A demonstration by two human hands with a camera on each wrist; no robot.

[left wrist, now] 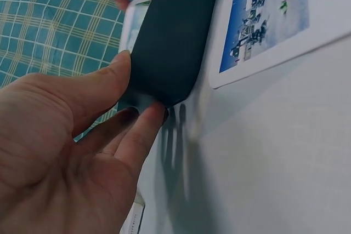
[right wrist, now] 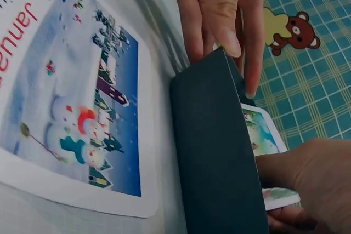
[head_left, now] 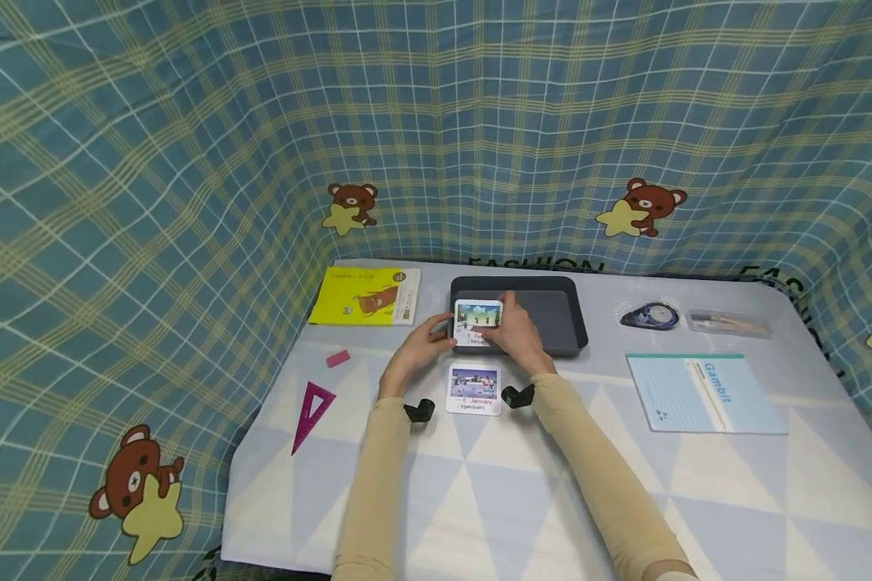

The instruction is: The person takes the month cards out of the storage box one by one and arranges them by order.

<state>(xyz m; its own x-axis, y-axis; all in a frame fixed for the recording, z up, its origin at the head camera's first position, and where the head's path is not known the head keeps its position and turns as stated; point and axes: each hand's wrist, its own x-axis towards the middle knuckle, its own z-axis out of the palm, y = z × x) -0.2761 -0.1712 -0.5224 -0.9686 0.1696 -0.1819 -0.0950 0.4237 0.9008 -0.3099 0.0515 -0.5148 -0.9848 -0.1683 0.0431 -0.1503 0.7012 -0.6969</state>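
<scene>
Cards (head_left: 478, 321) in a small stack sit gripped between both hands over the near left corner of a dark tray (head_left: 552, 311), the left hand (head_left: 420, 349) pinching one side and the right hand (head_left: 517, 335) the other. A January card (head_left: 474, 389) lies on the table (head_left: 480, 500) just near of them, a notebook (head_left: 705, 393) to the right.

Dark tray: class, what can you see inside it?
Both hands, left hand and right hand, hold a picture card over the dark tray. The floor beyond looks bare; under the card is hidden.
</scene>
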